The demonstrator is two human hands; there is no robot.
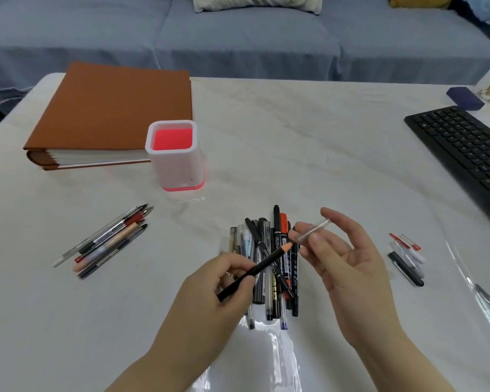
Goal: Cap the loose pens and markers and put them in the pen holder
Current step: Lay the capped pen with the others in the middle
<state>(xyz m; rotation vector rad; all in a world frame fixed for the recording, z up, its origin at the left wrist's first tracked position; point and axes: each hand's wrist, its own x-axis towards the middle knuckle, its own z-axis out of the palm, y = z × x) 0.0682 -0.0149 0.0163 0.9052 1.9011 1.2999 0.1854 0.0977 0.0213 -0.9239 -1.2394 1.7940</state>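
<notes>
My left hand (224, 281) grips a black pen (262, 267) with an orange tip that points up and right. My right hand (343, 258) pinches a clear cap (313, 230) between thumb and forefinger, its open end a short gap from the pen's tip. Both hover over a pile of pens and markers (269, 284) lying on the table. The white pen holder (176, 157) with a pink inside stands upright behind the pile to the left, nothing visible in it. A group of uncapped pens (105, 241) lies at the left. Several loose caps (406, 257) lie at the right.
A brown binder (111, 111) lies behind the holder at the back left. A black keyboard (464, 154) sits at the right edge, with a dark blue box (464, 98) behind it. The white table (294, 142) has a sofa beyond its far edge.
</notes>
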